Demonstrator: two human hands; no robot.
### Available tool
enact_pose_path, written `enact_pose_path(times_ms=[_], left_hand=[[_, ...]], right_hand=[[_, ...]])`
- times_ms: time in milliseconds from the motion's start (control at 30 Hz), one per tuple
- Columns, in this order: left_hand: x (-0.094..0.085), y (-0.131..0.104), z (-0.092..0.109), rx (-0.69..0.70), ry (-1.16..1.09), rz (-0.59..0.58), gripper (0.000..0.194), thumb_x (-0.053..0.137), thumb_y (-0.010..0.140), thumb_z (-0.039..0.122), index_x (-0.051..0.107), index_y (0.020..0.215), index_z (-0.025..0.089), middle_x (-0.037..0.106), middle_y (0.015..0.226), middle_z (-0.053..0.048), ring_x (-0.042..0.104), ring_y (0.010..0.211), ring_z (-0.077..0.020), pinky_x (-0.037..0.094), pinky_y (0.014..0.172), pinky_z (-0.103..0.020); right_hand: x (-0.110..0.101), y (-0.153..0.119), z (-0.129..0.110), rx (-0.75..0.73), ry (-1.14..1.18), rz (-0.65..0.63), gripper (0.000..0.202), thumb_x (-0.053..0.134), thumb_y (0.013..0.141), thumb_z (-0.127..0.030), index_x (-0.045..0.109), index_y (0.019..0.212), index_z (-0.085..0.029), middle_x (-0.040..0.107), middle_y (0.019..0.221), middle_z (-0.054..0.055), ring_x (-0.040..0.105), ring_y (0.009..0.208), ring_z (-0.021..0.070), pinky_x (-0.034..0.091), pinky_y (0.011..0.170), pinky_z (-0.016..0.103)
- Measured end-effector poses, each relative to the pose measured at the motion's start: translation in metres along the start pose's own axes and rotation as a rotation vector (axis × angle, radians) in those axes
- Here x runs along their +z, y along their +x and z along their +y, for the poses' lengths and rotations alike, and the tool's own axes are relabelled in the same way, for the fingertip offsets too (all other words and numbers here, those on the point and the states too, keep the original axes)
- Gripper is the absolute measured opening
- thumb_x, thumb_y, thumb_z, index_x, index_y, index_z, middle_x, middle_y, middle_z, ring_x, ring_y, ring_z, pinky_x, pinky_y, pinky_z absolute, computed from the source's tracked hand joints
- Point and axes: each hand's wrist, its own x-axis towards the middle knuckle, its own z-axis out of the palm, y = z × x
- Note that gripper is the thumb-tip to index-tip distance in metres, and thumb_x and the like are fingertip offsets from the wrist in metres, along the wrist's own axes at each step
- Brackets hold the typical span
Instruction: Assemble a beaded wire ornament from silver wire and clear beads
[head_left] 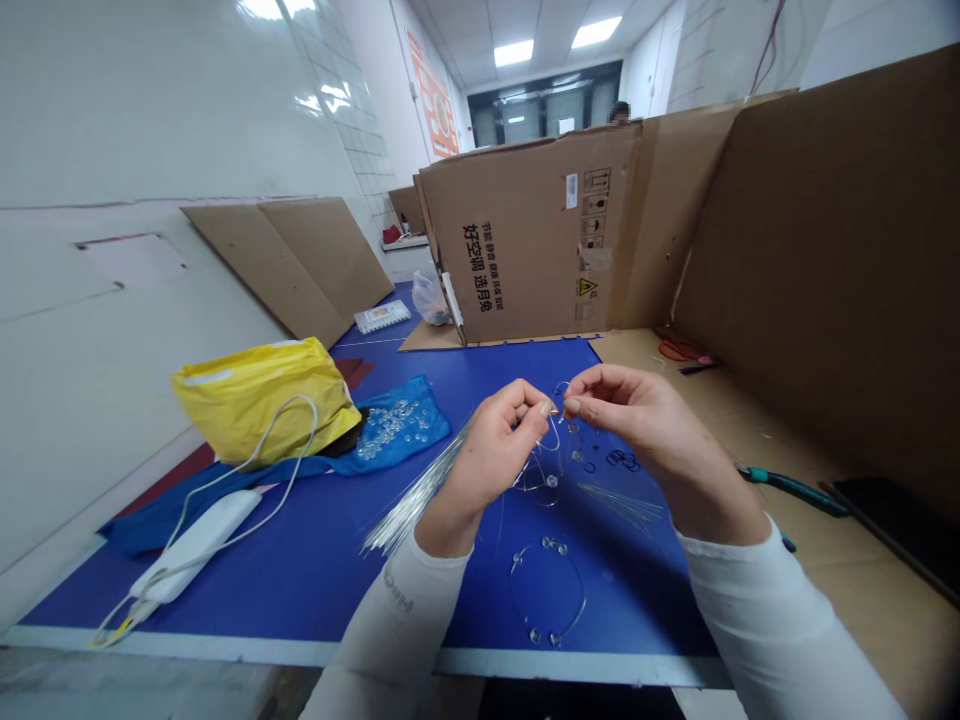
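My left hand (pixel 495 445) is closed in a pinch on a thin silvery wire (pixel 555 436), just above the middle of the blue table. Close beside it, my right hand (pixel 637 408) pinches the wire too, fingertips almost meeting the left ones. Loops of the wire and a few clear beads (pixel 552 481) hang below the hands; how the strands join is too fine to make out. Nearer the front edge lies a wire ring (pixel 583 580) strung with several clear beads. A thick bundle of straight wires (pixel 412 500) passes partly behind my left forearm.
Small dark rings (pixel 622 460) and a thinner wire bundle (pixel 619 503) lie near my right hand. Left are clear beads on a blue cloth (pixel 427 400), a yellow bag (pixel 255 400) and a white power strip (pixel 199 545). Green-handled pliers (pixel 795 488) and red scissors (pixel 679 347) rest on cardboard.
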Motion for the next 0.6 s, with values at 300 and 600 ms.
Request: enact_pose_path(times_ms=[300, 600], left_hand=[[-0.0006, 0.0009, 0.0031, -0.055, -0.160, -0.025, 0.019, 0.060, 0.092, 0.034, 0.059, 0.082, 0.018, 0.055, 0.066, 0.003, 0.046, 0.060, -0.0101, 0.036, 0.058, -0.025], [-0.0014, 0.0010, 0.0033, -0.058, -0.195, -0.055, 0.017, 0.059, 0.092, 0.032, 0.058, 0.082, 0.017, 0.055, 0.066, 0.004, 0.046, 0.060, -0.0097, 0.035, 0.059, -0.025]], right_hand=[[0.0018, 0.0029, 0.0024, 0.075, 0.062, 0.023, 0.021, 0.083, 0.065, -0.036, 0.072, 0.070, -0.018, 0.067, 0.069, 0.001, 0.055, 0.065, 0.0136, 0.045, 0.067, 0.030], [0.0010, 0.0051, 0.0047, 0.056, 0.044, 0.034, 0.018, 0.083, 0.063, -0.034, 0.073, 0.066, -0.019, 0.068, 0.070, 0.002, 0.057, 0.069, 0.0152, 0.047, 0.071, 0.032]])
